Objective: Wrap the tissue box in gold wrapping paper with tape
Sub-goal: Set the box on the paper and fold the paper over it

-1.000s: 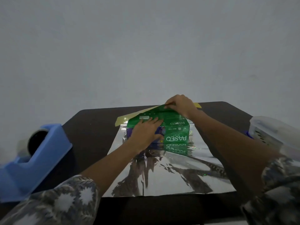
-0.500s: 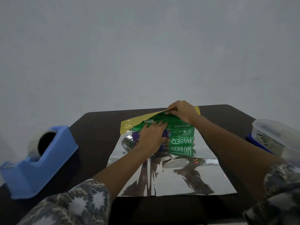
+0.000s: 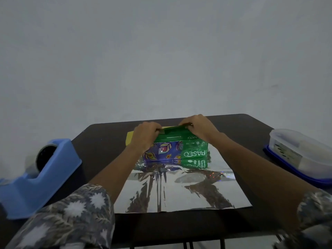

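While left grip (image 3: 145,135) & right grip (image 3: 198,128) clasp the tissue box (image 3: 179,150) at its far top edge, it sits on the wrapping paper (image 3: 179,193), far end, on the counter (image 3: 100,141). No fold/tape yet; tape dispenser (image 3: 41,177) untouched. Nearly all wrapping left, imo.

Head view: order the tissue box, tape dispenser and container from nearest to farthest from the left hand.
1. Tissue box: the left hand grips its top edge.
2. Tape dispenser: off to the left, apart from the hands.
3. Container: far right, beyond the right hand.
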`<state>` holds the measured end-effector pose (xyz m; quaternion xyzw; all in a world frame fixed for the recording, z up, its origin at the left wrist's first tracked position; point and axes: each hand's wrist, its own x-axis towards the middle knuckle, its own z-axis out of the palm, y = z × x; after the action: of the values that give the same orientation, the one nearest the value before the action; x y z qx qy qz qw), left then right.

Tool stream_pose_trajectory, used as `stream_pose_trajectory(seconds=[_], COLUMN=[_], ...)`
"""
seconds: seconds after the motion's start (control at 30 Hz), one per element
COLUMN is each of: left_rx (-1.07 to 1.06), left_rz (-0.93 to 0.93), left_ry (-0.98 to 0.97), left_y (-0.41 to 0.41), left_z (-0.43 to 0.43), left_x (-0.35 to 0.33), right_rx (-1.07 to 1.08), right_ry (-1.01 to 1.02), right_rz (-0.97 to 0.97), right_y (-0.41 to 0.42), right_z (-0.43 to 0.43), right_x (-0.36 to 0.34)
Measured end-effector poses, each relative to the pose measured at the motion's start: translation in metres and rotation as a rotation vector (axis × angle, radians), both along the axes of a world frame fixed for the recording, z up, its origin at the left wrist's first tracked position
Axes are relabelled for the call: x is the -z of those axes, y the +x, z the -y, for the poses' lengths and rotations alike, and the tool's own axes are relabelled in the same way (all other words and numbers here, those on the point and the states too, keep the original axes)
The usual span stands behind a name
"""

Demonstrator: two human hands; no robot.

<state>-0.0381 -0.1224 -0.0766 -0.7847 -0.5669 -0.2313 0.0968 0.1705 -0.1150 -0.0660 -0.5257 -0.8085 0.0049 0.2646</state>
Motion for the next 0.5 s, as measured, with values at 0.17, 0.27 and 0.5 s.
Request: stream_pose_trajectory(seconds=[0.17, 0.27, 0.5], left_rx=[0.072, 0.08, 0.135], left_rz=[-0.089, -0.117, -0.1], left_ry=[-0.1, -0.126, -0.133], left_y=[-0.01, -0.014, -0.019], left_z=[-0.003, -0.004, 0.009], left_x=[0.004, 0.004, -0.004], right_rx=[-0.039, -0.036, 0.062], right_ry=[-0.019, -0.138, -0.014], right_rz=[-0.181, 0.038, 0.263], right_y=[0.019, 0.019, 0.01], right_z=[0.025, 0.035, 0.041], right_x=[0.012, 0.019, 0.029])
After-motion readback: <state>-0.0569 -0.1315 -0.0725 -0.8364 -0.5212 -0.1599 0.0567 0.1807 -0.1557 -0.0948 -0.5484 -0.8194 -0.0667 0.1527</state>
